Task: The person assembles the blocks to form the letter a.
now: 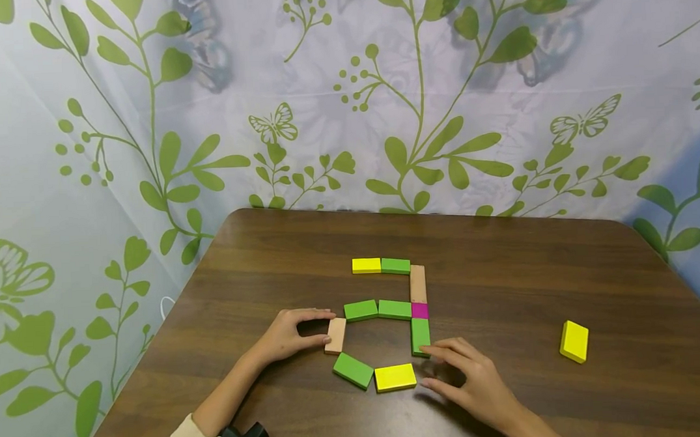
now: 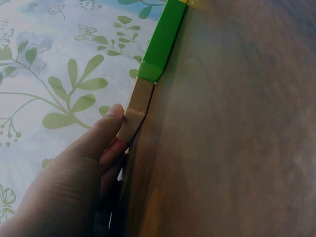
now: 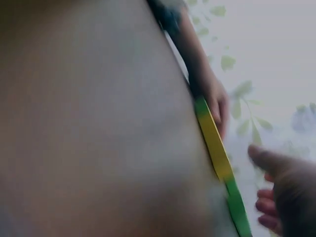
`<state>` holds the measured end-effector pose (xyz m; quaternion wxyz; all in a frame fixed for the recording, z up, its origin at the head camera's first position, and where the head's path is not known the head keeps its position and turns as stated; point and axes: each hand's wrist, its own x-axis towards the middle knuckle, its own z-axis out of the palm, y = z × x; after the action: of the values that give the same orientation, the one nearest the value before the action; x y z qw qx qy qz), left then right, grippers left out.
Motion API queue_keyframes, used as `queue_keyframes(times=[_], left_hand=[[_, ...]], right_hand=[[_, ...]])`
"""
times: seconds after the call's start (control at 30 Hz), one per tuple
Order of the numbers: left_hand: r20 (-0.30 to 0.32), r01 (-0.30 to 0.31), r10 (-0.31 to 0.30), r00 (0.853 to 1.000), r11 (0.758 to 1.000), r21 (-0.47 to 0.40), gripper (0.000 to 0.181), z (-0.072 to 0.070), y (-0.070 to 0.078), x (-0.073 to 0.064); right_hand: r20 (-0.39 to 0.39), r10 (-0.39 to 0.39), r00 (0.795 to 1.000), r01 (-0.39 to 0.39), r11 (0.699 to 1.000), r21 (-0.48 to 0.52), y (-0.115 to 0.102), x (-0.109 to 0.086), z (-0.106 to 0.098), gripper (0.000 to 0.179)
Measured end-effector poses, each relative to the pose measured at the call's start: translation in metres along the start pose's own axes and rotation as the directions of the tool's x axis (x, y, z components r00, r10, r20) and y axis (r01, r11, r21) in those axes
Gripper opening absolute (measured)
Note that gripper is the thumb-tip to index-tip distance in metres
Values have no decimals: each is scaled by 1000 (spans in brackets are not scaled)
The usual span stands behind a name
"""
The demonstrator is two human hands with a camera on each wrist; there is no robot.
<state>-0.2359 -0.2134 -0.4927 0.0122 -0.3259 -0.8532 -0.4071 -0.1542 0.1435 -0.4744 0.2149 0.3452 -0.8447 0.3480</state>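
Flat blocks lie in a figure on the table. My left hand (image 1: 287, 338) touches the plain wooden block (image 1: 335, 336) at the figure's left side, thumb and index finger spread along it. In the left wrist view, fingertips meet the end of that wooden block (image 2: 136, 108), beside a green block (image 2: 163, 42). My right hand (image 1: 471, 383) is at the lower right, holding nothing, with thumb and index finger apart. Its index fingertip is right at the lower end of a green block (image 1: 420, 336); its thumb is near a yellow block (image 1: 395, 377). The right wrist view is blurred.
Another green block (image 1: 353, 370) sits at the lower left of the figure. A magenta block (image 1: 420, 310) joins the right column below a wooden block (image 1: 418, 283). Farther right lies a lone yellow block (image 1: 575, 341). Behind the table (image 1: 505, 270) hangs a leaf-patterned cloth (image 1: 335, 147).
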Motion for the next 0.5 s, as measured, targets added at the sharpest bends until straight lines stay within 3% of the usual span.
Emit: queue_keyframes(times=[0.23, 0.5], left_hand=[[3, 0, 0, 1000, 1000, -3, 43, 0, 0, 0], [1, -5, 5, 1000, 1000, -4, 43, 0, -1, 0]], right_hand=[[38, 62, 997, -63, 998, 27, -17, -7, 24, 49], [55, 138, 989, -137, 990, -20, -20, -8, 28, 44]])
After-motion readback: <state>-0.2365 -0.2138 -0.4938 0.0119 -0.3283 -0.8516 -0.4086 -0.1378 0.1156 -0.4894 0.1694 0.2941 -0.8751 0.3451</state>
